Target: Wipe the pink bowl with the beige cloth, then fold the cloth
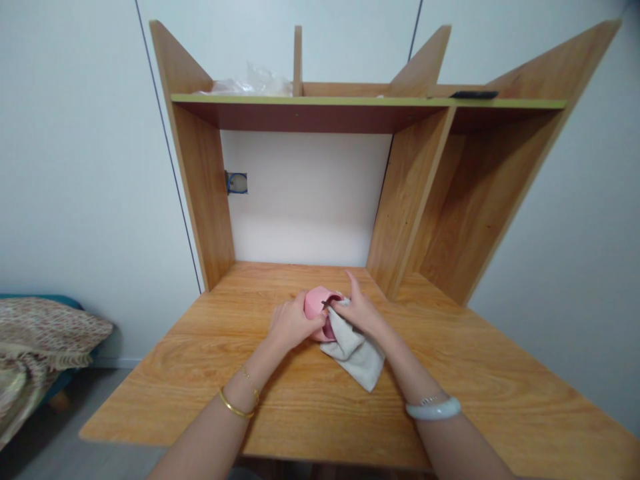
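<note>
Steadying the pink cup [314, 304] at the clock's centre, the left hand [295, 322] sits at nine o'clock, fingers curled round its side. The right hand [361, 312], at three o'clock, has its fingers on the grey cloth [357, 360], holding it at the cup's mouth; their tips are hidden, and one digit points up towards one o'clock. The cup is over the middle of the worktop [200, 373]; whether it touches the wood I cannot tell. Its mouth faces roughly three to four o'clock, and the cloth's loose end trails to five.

The work looks under way rather than finished: cup and cloth have been brought together, but neither is yet set down, and most of the cloth shows outside the mouth. How much of the inside has been reached is hidden.

No brand, label or writing can be read on cup or cloth. A small dark mark by the mouth is too blurred to identify. On the shelf [320, 102], the clear bag [260, 83] near eleven and the black item [475, 95] past one show no legible print either.
</note>
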`<action>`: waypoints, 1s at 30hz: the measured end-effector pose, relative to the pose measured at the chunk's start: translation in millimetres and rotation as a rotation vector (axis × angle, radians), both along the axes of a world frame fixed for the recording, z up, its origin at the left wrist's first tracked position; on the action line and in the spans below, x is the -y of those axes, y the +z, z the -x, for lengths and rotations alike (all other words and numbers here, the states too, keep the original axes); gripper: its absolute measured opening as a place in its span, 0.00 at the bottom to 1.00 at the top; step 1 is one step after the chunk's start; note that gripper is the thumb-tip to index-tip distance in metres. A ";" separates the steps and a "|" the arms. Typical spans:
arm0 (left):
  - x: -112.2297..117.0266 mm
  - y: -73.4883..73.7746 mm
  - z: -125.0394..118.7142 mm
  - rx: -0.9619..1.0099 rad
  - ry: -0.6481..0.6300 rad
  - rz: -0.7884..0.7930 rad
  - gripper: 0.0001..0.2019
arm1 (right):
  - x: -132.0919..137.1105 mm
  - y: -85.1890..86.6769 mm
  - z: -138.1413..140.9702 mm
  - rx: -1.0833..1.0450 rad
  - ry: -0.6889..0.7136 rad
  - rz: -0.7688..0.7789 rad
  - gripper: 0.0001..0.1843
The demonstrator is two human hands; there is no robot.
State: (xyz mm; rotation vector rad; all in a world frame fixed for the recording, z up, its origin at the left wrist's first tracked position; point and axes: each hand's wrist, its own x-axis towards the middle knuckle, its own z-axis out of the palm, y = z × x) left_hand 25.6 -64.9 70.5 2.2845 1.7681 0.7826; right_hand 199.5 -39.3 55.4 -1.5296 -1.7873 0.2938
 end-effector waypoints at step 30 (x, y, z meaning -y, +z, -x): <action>2.0 3.3 1.9 0.061 -0.053 0.008 0.25 | -2.9 -3.9 3.4 -0.106 0.186 -0.045 0.40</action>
